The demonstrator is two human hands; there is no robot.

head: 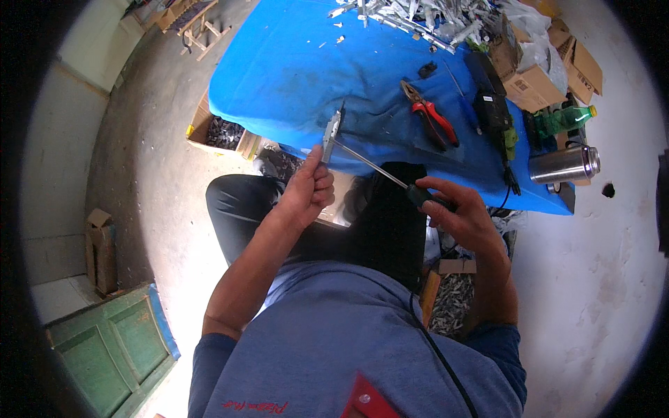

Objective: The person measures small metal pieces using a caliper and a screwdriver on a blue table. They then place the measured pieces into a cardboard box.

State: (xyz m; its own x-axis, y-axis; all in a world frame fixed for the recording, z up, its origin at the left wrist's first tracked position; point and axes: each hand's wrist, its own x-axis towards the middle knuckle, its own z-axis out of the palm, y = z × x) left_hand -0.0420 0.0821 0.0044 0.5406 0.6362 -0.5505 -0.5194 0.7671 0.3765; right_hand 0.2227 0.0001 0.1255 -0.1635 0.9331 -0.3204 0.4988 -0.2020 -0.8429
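My left hand (312, 189) grips the lower end of a narrow silvery metal part (331, 132) above the near edge of the blue cloth (272, 68). In my right hand (460, 211) is a screwdriver (377, 168) with a dark green handle; its tip meets the side of the metal part, or lies just beside it. Combination pliers (429, 116) with red and black handles lie on the cloth, jaws pointing away from me. To their right lies a thin tool with a blue handle (470, 114).
A heap of metal parts (428, 18) covers the table's far side. Cardboard boxes (533, 86), a green plastic bottle (567, 119) and a steel flask (562, 164) stand or lie at the right. A box of dark parts (226, 131) is below the left edge, another of metal pieces (453, 303) beside me.
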